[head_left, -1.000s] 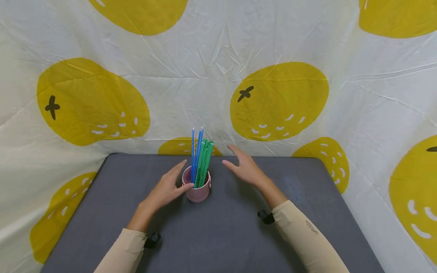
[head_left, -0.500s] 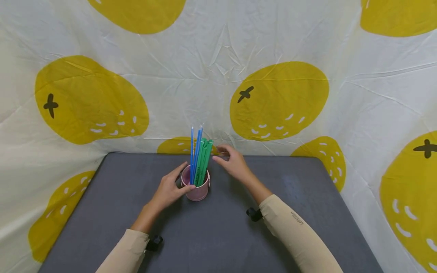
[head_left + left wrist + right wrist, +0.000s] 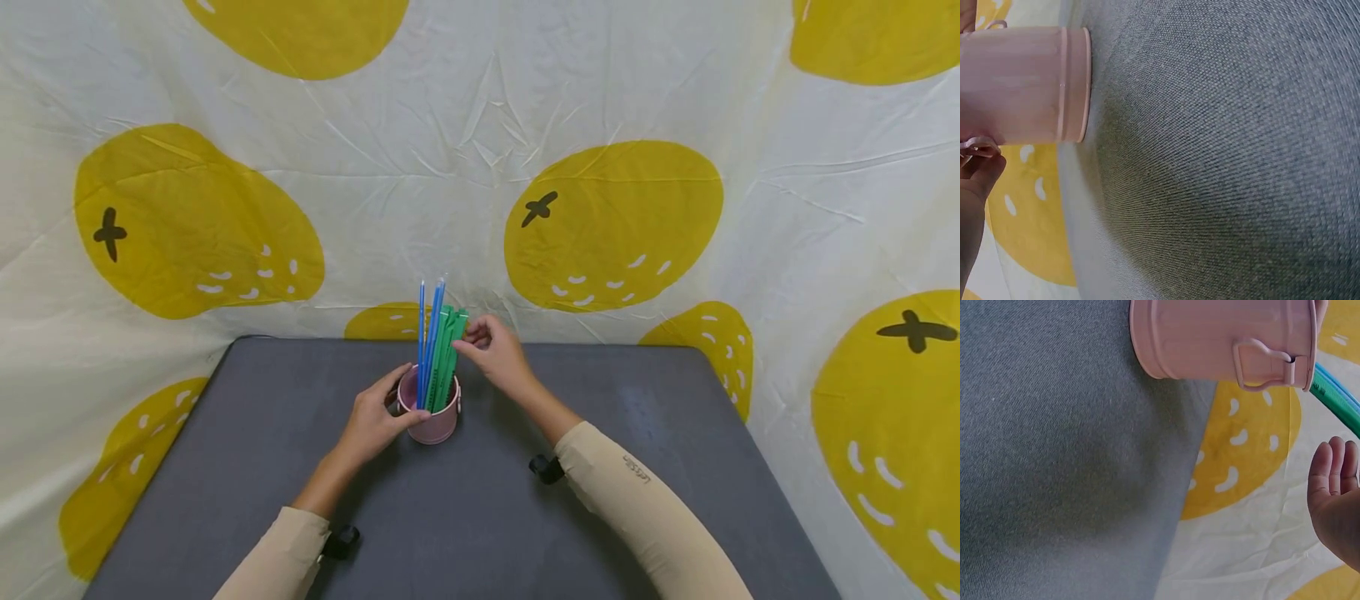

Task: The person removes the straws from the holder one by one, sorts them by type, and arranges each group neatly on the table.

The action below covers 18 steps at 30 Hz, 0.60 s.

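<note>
Right hand (image 3: pixel 497 354) now at green sticks (image 3: pixel 448 354) — earlier apart; left hand (image 3: pixel 372 419) holds cup (image 3: pixel 432 422).

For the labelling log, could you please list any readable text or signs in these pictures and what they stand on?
Small dark print on the right sleeve: too small to read.
Dark marks along the green sticks: too blurred to read.
Pink cup: no text visible.

A pink bucket (image 3: pixel 1222 340) stands on the grey table (image 3: pixel 1054 475), a small handle lug on its side. Green and blue sticks (image 3: pixel 1335 400) jut from its mouth — the right hand (image 3: pixel 1335 494) is just beside them, not touching. Yellow-spotted cloth (image 3: pixel 1241 487) lies beyond.
</note>
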Available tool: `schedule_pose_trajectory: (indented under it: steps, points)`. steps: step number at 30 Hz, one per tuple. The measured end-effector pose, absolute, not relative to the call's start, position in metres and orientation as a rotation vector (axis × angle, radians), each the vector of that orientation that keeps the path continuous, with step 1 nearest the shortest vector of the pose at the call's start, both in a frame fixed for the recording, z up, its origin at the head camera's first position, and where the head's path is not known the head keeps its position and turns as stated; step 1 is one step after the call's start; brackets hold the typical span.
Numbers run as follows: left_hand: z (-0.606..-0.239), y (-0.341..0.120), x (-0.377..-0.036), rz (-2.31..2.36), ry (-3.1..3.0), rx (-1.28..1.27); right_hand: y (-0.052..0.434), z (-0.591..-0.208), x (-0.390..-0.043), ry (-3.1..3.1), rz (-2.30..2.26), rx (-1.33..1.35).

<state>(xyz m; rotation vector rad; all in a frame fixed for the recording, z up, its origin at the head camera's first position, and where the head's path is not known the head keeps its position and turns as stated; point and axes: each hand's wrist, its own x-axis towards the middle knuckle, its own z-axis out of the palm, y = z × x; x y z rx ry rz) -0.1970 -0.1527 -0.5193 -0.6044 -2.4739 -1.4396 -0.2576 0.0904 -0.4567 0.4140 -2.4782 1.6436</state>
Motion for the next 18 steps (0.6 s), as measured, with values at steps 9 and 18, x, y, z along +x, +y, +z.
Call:
schedule_pose_trajectory:
  steps: [9,18]
  points:
    - [-0.5213,-0.1541,-0.1981,-1.511,-2.477,-0.569,0.0838,-0.4570,-0.2579,-2.454,1.645,0.382]
    - [-0.5213,-0.1537,-0.1980,-1.531,-2.488,-0.555,0.0839,-0.4565,-0.2547,-2.439,1.695,0.379]
